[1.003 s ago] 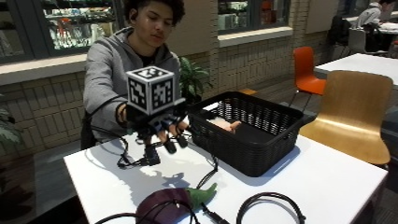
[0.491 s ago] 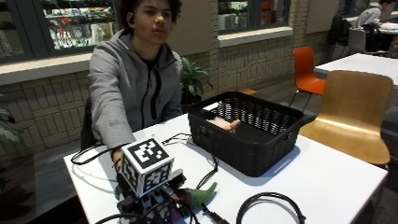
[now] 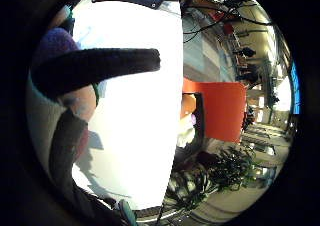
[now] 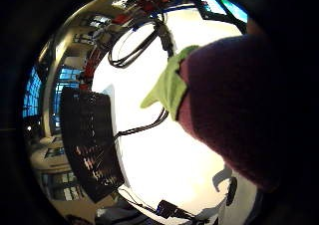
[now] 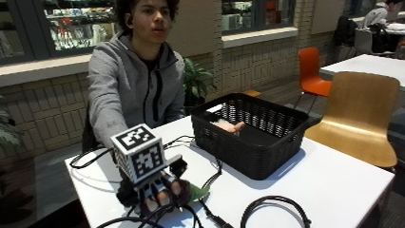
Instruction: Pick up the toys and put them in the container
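Note:
A purple eggplant toy (image 5: 169, 194) with a green leafy top (image 5: 197, 192) lies near the table's front edge. My gloved right hand (image 5: 158, 192) lies on top of it, fingers curled down round its body. In the thumb side palm view the purple toy (image 4: 234, 110) sits close to the palm, its green top (image 4: 169, 85) pointing away. One black finger (image 3: 95, 68) crosses in front of the toy (image 3: 55, 41) in the little finger side view. The black woven basket (image 5: 265, 147) stands behind and to the right, with a pale toy (image 5: 227, 126) inside.
Black cables (image 5: 275, 211) loop over the white table (image 5: 342, 185) by the front edge and around the hand. A wooden chair (image 5: 361, 114) stands close behind the basket's right side. The person sits at the table's far side.
My hand came down from beside the basket to the table's front edge and onto the purple toy. Its fingers now wrap over the toy.

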